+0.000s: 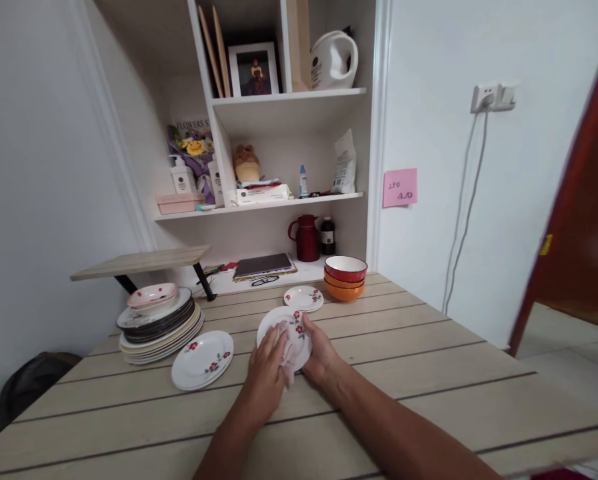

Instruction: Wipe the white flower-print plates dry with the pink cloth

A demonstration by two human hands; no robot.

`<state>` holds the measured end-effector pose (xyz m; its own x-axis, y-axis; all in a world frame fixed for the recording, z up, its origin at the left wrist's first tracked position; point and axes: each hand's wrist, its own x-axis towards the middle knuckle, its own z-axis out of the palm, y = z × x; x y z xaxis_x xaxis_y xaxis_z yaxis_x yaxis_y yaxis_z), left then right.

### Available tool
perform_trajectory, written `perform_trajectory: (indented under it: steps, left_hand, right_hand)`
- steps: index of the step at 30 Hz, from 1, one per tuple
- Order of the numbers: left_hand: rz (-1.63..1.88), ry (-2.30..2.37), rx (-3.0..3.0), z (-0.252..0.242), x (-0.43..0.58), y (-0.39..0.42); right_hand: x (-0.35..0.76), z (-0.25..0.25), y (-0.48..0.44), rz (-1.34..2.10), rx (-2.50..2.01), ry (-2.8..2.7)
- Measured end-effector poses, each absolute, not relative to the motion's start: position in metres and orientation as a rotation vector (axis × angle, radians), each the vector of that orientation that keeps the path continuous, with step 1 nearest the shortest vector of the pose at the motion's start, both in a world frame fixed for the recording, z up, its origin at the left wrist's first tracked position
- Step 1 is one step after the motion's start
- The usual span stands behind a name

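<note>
- Left hand (265, 373), as I watch the head view, presses a crumpled pale pink cloth (289, 357) onto a white floral plate (283, 315).
- Right hand (323, 357) grips that plate's right rim, holding it tilted over the desk (413, 347).
- Just beyond, I see floral saucers (303, 298) near stacked bowls (345, 283).
- Off to my left, flowered dinner plates (202, 357) sit beside a taller dish stack (161, 333).
</note>
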<state>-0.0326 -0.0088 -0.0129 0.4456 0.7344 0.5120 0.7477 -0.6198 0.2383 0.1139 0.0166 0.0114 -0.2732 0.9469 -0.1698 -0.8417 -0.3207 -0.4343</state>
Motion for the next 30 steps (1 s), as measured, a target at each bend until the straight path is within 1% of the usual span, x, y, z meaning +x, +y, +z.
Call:
perform_trajectory:
  steps: [3, 7, 10, 16, 18, 25, 30]
  left_hand:
    - [-0.938, -1.250, -2.639, -0.003, -0.035, -0.007]
    - [-0.883, -1.260, -2.563, 0.014, -0.034, -0.016]
    - [-0.857, -1.354, -2.551, 0.020, -0.030, -0.023]
    - [-0.961, -1.612, -2.519, 0.016, -0.030, -0.020]
    - [-0.958, -1.578, -2.514, 0.013, -0.031, -0.017]
    - [-0.943, -1.233, -2.466, 0.013, -0.031, -0.018]
    - [-0.924, -1.259, -2.419, 0.016, -0.034, -0.018]
  right_hand:
    - [0.117, 0.011, 0.018, 1.863, -0.414, -0.375]
    - [0.119, 0.013, 0.016, 1.895, -0.396, -0.430]
    - [0.118, 0.014, 0.012, 1.906, -0.447, -0.429]
    - [0.110, 0.011, 0.011, 1.903, -0.497, -0.428]
    - [0.110, 0.010, 0.012, 1.904, -0.488, -0.437]
    - [0.119, 0.012, 0.015, 1.903, -0.432, -0.482]
    - [0.114, 0.012, 0.010, 1.910, -0.447, -0.560]
